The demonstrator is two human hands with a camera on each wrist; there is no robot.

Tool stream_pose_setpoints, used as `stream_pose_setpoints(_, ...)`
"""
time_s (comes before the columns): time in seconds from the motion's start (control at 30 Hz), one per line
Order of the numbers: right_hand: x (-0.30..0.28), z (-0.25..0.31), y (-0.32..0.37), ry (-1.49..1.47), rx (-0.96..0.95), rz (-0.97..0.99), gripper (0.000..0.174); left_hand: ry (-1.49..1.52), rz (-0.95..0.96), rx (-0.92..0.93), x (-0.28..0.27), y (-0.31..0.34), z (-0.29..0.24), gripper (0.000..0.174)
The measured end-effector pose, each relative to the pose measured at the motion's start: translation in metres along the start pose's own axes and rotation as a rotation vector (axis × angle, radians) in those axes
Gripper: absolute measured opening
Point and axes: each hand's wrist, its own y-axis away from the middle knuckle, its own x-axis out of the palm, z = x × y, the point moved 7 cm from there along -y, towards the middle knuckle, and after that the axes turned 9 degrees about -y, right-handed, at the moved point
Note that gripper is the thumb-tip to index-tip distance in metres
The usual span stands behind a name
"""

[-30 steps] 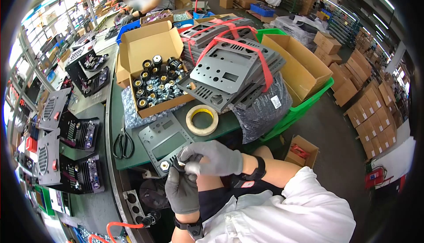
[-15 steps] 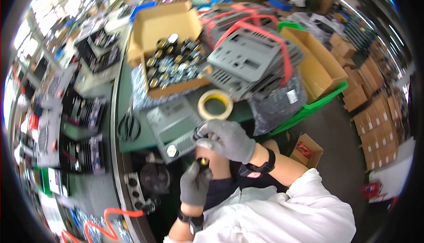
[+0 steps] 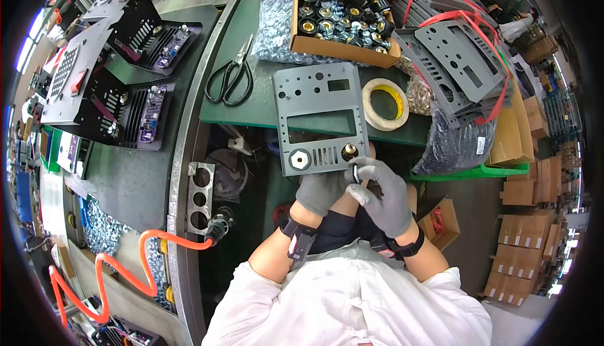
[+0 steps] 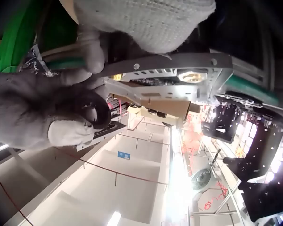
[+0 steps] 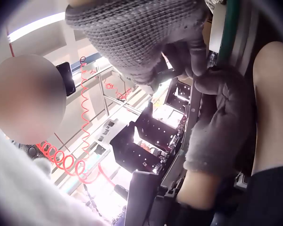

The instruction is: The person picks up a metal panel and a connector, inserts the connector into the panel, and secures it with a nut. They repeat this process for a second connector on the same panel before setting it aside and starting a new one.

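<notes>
A grey metal panel [image 3: 321, 119] overhangs the green table's edge. A round black socket with a silver hex nut [image 3: 300, 159] sits in its lower left hole. From the lower right hole the brass core of another socket [image 3: 349, 151] sticks up. My gloved left hand [image 3: 319, 194] is beneath the panel holding that socket; its fingertips are hidden there from above. Beside the panel's lower right corner, my gloved right hand [image 3: 382, 196] pinches a black ring [image 3: 355, 173] between thumb and fingers. The left wrist view shows the ring [image 4: 102, 113] edge-on near the panel's edge.
Scissors [image 3: 234, 82] and a roll of tape [image 3: 372, 113] lie beside the panel. Behind stands a cardboard box [image 3: 349, 51] of black sockets and nuts. Stacked panels [image 3: 459, 60] are at the back right. An orange coiled hose [image 3: 154, 245] runs at the left.
My left hand has gone from in front of the panel, holding the socket, to underneath it. The socket's core now shows through the hole. The head view has turned left and down.
</notes>
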Motion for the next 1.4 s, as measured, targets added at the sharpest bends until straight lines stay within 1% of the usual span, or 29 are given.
stream_pose_setpoints(0.1,0.004,0.004,0.011,0.014,0.008,-0.022,0.019,0.05,0.02,-0.07,0.001,0.006,0.005,0.046)
stream_pose_setpoints(0.17,0.005,0.004,0.013,0.012,0.02,-0.009,0.018,0.032,-0.017,-0.067,-0.012,0.006,0.009,0.046)
stream_pose_setpoints(0.23,0.002,-0.001,0.014,-0.065,0.11,-0.061,0.027,-0.088,0.128,-0.071,-0.018,0.004,0.009,0.053)
stream_pose_setpoints(0.27,0.001,0.002,0.012,-0.065,0.112,-0.058,0.027,-0.022,0.143,-0.1,-0.022,0.002,0.01,0.057)
stream_pose_setpoints(0.3,-0.002,0.003,0.01,-0.185,0.174,-0.091,0.025,-0.02,0.142,-0.099,-0.025,0.001,0.009,0.057)
stream_pose_setpoints(0.37,-0.005,0.003,0.007,-0.427,0.294,-0.157,0.021,-0.184,0.267,-0.094,-0.02,0.002,0.01,0.059)
stream_pose_setpoints(0.4,-0.005,0.004,0.004,-0.47,0.301,-0.147,0.02,-0.148,0.205,-0.039,-0.018,0.004,0.009,0.06)
stream_pose_setpoints(0.43,-0.006,0.002,0.004,-0.47,0.301,-0.144,0.02,-0.147,0.204,-0.037,-0.012,0.006,0.011,0.06)
stream_pose_setpoints(0.5,-0.007,-0.006,0.007,-0.367,0.351,-0.114,0.022,-0.123,0.073,-0.024,-0.009,0.009,0.012,0.061)
stream_pose_setpoints(0.53,-0.007,-0.007,0.008,-0.364,0.351,-0.113,0.022,-0.12,0.074,-0.023,-0.003,0.012,0.012,0.061)
stream_pose_setpoints(0.6,-0.01,-0.007,0.007,-0.343,0.312,-0.129,0.023,-0.176,0.128,0.088,0.014,0.018,0.002,0.05)
stream_pose_setpoints(0.63,-0.01,-0.007,0.006,-0.344,0.312,-0.129,0.023,-0.177,0.127,0.089,0.022,0.021,-0.005,0.05)
stream_pose_setpoints(0.7,-0.012,-0.007,0.003,-0.429,0.298,-0.157,0.025,-0.162,0.257,0.053,0.046,0.029,-0.016,0.055)
stream_pose_setpoints(0.73,-0.015,-0.009,0.004,-0.428,0.299,-0.159,0.025,-0.163,0.228,0.055,0.046,0.03,-0.018,0.047)
stream_pose_setpoints(0.77,-0.015,-0.014,0.004,-0.4,0.314,-0.121,0.025,-0.162,0.228,0.055,0.044,0.029,-0.017,0.047)
stream_pose_setpoints(0.83,-0.013,-0.021,0.003,-0.372,0.327,-0.079,0.026,-0.337,0.064,-0.057,0.018,0.022,-0.004,0.041)
stream_pose_setpoints(0.87,-0.012,-0.02,0.001,-0.254,0.264,-0.048,0.026,-0.334,0.007,-0.012,0.0,0.021,0.001,0.036)
stream_pose_setpoints(0.9,-0.012,-0.017,-0.001,-0.135,0.2,-0.018,0.026,-0.333,0.01,-0.011,0.005,0.021,0.0,0.036)
stream_pose_setpoints(0.93,-0.013,-0.017,-0.001,-0.132,0.199,-0.018,0.026,-0.372,0.011,0.005,0.01,0.022,-0.002,0.034)
stream_pose_setpoints(1.0,-0.02,-0.018,-0.001,-0.324,0.266,-0.1,0.026,-0.406,0.009,0.021,0.025,0.026,-0.004,0.033)
stream_pose_setpoints(1.03,-0.027,-0.01,-0.005,-0.222,0.193,-0.159,0.025,-0.378,-0.01,0.038,0.035,0.027,-0.005,0.027)
stream_pose_setpoints(1.1,-0.034,0.011,-0.016,0.186,0.046,-0.099,0.026,-0.348,-0.03,0.054,0.04,0.033,-0.005,0.023)
stream_pose_setpoints(1.13,-0.034,0.011,-0.02,0.188,0.047,-0.099,0.026,-0.849,-0.007,0.267,0.049,0.04,-0.015,0.022)
stream_pose_setpoints(1.17,-0.027,0.019,-0.024,0.352,-0.073,-0.02,0.026,-1.348,0.02,0.486,0.063,0.048,-0.019,0.021)
stream_pose_setpoints(1.2,-0.02,0.026,-0.025,0.516,-0.193,0.061,0.027,-1.472,-0.018,0.498,0.069,0.05,-0.02,0.023)
stream_pose_setpoints(1.23,-0.021,0.028,-0.025,0.519,-0.193,0.062,0.027,-1.469,-0.017,0.499,0.069,0.051,-0.018,0.023)
stream_pose_setpoints(1.3,-0.024,0.034,-0.024,0.508,-0.224,0.066,0.027,-1.003,-0.129,0.327,0.053,0.048,-0.014,0.022)
stream_pose_setpoints(1.33,-0.025,0.035,-0.024,0.508,-0.223,0.069,0.027,-1.001,-0.131,0.326,0.055,0.048,-0.014,0.022)
stream_pose_setpoints(1.4,-0.027,0.039,-0.024,0.541,-0.284,0.088,0.026,-0.671,-0.188,0.091,0.049,0.046,-0.002,0.021)
